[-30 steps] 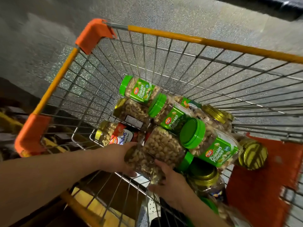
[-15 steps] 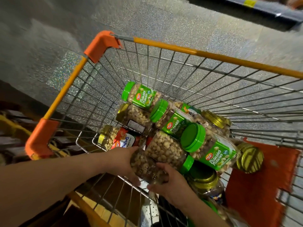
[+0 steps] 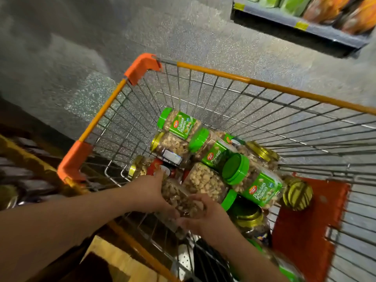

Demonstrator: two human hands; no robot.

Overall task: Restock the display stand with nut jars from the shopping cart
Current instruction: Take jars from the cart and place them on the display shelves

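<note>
down in the shopping cart [image 3: 240, 79], both hands hold one clear nut jar [image 3: 180, 197] near its close wall: left hand [image 3: 147, 191] cupped on its side, right hand [image 3: 203, 215] curled under it. pistachio jars [image 3: 258, 184] lie just beside.

A wire shopping cart [image 3: 234, 92] with orange rim holds nut jars [image 3: 205, 182] lying piled on their sides.

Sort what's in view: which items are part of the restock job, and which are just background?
Job:
- shopping cart
- clear nut jar held between left hand and right hand
- green-lid pistachio jars
- gold-lid nut jars

Background:
- speckled floor
- far shelf of packets
- orange cart seat flap
</note>
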